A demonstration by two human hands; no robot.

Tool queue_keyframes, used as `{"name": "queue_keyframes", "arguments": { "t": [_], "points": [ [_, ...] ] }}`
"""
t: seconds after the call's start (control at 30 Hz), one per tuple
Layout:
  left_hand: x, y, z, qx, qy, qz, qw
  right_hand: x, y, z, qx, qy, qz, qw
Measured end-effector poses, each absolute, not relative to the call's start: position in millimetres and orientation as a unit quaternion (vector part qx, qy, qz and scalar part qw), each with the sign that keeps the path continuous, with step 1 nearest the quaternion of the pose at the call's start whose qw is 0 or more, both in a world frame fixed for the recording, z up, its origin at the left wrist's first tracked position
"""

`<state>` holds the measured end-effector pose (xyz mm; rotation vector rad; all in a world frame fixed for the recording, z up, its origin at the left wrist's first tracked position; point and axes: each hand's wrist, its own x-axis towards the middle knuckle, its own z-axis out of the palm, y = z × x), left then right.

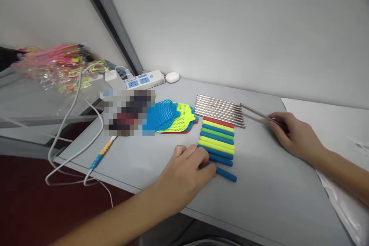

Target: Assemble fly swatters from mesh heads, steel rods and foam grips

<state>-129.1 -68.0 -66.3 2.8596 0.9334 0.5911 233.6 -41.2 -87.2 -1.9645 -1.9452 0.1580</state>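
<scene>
My left hand (187, 173) is closed, thumb and fingers pinching the near end of a blue tube handle (226, 174). Beyond it lies a row of coloured tube handles (217, 140) in blue, yellow, green and red, side by side. My right hand (296, 136) grips a thin metal rod (255, 112), whose far tip reaches the end of a row of similar metal rods (217, 107). Left of those rods, fly swatter heads (180, 117) in blue, yellow and red are stacked on the table.
A white power strip (154, 78) and a white oval object (172, 77) stand by the wall. White cables (76, 100) loop over the table's left edge. Plastic-wrapped colourful items (66, 61) lie at left. A white sheet (343, 123) covers the right side.
</scene>
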Motion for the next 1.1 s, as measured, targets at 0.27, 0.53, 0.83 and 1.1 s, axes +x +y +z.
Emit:
{"name": "queue_keyframes", "arguments": {
  "t": [0.27,0.53,0.83,1.1],
  "points": [
    [-131,-66,-68,0.897,0.347,0.263,0.07,220,-36,-74,-0.736,-0.628,0.031,0.25],
    [-131,-63,-66,0.888,0.374,0.259,0.069,227,-37,-68,-0.726,-0.611,0.071,0.308],
    [-131,-67,-69,0.876,0.415,0.244,0.029,240,-34,-75,-0.716,-0.634,0.118,0.268],
    [-131,-67,-69,0.847,0.463,0.257,0.047,238,-33,-82,-0.711,-0.664,0.087,0.215]
  ]
}}
